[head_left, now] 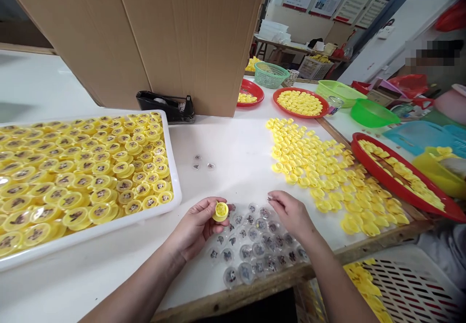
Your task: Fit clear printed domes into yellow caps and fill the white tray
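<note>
My left hand (199,226) is closed around a small round yellow plastic case (221,211), its face turned up toward me. Fingertips of my right hand (291,212) are pinched on a small piece with dark print (270,198), which looks like one of the clear printed discs. Below and between both hands, several clear discs with little dark pictures (258,249) lie spread on the white table (225,138). Three more clear discs (210,166) sit apart, farther back. To the left, a white tray (176,187) is filled with yellow cases bearing pictures (100,182).
Loose yellow pieces (309,153) cover the table's right side. Red trays (393,182) of yellow pieces, a green bowl (374,113) and a green basket (271,74) stand beyond. A black tape dispenser (165,107) touches a tall cardboard box (174,37). A white crate (415,274) sits lower right.
</note>
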`<state>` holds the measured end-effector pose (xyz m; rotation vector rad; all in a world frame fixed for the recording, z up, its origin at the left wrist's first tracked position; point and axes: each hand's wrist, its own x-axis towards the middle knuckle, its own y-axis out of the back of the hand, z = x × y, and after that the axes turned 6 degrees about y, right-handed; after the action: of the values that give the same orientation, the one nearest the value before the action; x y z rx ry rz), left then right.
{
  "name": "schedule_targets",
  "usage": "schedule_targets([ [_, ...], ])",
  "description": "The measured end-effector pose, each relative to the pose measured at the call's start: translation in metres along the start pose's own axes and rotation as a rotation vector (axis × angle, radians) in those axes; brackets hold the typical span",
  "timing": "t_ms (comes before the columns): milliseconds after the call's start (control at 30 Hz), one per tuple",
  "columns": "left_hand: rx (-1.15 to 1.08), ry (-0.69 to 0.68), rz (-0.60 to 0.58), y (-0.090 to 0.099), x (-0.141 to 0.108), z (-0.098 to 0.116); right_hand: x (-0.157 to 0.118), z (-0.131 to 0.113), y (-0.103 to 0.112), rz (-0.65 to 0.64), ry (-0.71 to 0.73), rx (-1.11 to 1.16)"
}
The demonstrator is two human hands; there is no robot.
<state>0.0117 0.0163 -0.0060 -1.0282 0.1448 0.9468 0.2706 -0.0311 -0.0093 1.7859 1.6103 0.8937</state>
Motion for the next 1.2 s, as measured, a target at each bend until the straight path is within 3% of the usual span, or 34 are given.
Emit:
schedule_targets([
  [67, 0.005, -0.016, 0.001, -0.002, 0.0, -0.001, -0.002, -0.022, -0.002, 0.007, -0.067, 0.233],
  [200, -0.008, -0.028, 0.01, -0.005, 0.0, -0.003, -0.002, -0.072, -0.018, -0.104, -0.166, 0.935],
  [267, -0.008, -0.049, -0.002, -0.006, -0.001, -0.003, 0.0, -0.087, -0.029, -0.145, -0.189, 1.042],
  [400, 0.002, -0.089, -0.012, -0.007, -0.004, -0.003, 0.004, -0.096, -0.04, -0.168, -0.202, 0.914],
  [533, 0.007, -0.111, -0.006, -0.01, -0.006, -0.002, 0.002, -0.097, -0.039, -0.127, -0.123, 0.721],
  [700, 0.004, -0.106, 0.015, -0.011, -0.007, -0.003, 0.0, -0.102, -0.033, 0.013, 0.217, 0.356],
  [833, 0.089, -0.098, 0.028, -0.012, -0.007, -0.004, 0.0, -0.106, -0.023, -0.036, 0.38, 0.148],
  [1000, 0.185, -0.14, -0.027, -0.012, -0.008, -0.005, -0.001, -0.109, -0.013, -0.134, 0.42, 0.037],
  [1200, 0.124, -0.106, -0.095, -0.009, -0.01, -0.006, 0.001, -0.11, -0.012, -0.09, 0.36, 0.104],
])
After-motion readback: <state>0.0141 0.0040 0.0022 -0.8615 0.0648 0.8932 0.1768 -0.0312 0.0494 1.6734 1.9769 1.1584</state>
